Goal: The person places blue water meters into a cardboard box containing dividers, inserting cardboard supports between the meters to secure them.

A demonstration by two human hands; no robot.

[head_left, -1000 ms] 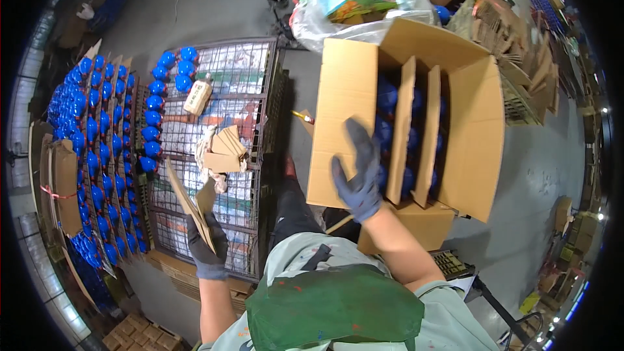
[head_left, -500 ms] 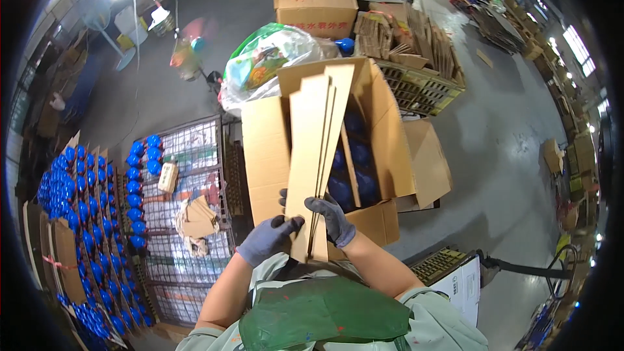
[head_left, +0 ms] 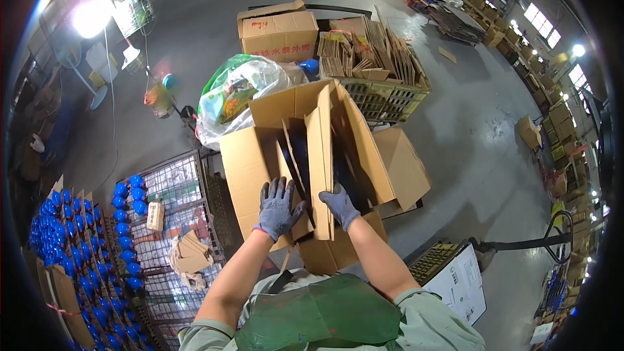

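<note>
An open cardboard box [head_left: 372,156] stands in front of me with its flaps folded out. My right hand [head_left: 339,206], in a grey glove, is closed around the near end of several long cardboard strips [head_left: 318,156] that stand on edge along the middle of the box. My left hand [head_left: 279,209], gloved too, lies flat with fingers spread at the box's near left side, touching cardboard there. Another strip [head_left: 296,156] leans inside, left of the held ones. Most of the box's contents are in shadow or hidden by the strips.
Behind the box are a plastic bag [head_left: 250,84], a closed carton [head_left: 279,34] and a crate [head_left: 387,101] full of cardboard pieces. To the left, a wire rack [head_left: 172,188] stands beside rows of blue rounded parts [head_left: 101,263]. A white carton [head_left: 458,289] lies at right.
The strips have gone from above the box down into it, on edge. My left hand has let go of them and spread flat; my right hand still grips them. The view has shifted.
</note>
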